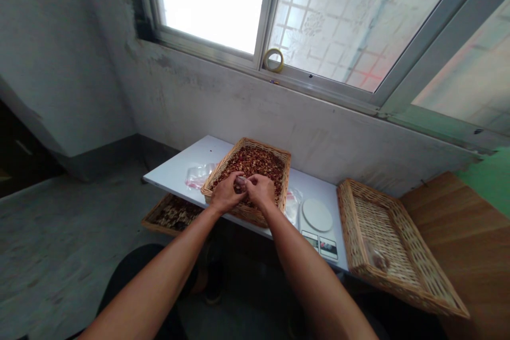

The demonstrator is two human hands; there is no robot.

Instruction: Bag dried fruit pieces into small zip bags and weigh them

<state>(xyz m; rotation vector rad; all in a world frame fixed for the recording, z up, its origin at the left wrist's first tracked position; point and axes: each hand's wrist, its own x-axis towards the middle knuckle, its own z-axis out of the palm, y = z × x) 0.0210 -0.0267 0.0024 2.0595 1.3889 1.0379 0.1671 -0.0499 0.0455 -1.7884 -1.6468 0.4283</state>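
Note:
Over a wicker basket [287,170] filled with dried reddish-brown pieces [258,162], my two hands come together. My left hand [225,194] is closed on a small clear plastic bag [239,183] with something brownish in it. At the bag's right side, the fingers of my right hand [261,190] pinch its upper part. Much of the bag is hidden by the fingers. Flat clear plastic bags [198,175] lie on the white table left of the basket, and another clear bag [292,204] lies to its right.
A white kitchen scale [317,215] stands on the white table [179,162]. At the right is another wicker basket [382,234] holding one small filled bag [380,261]. Below the table sits a basket of brown pieces [171,215]. A tape roll [273,60] stands on the windowsill.

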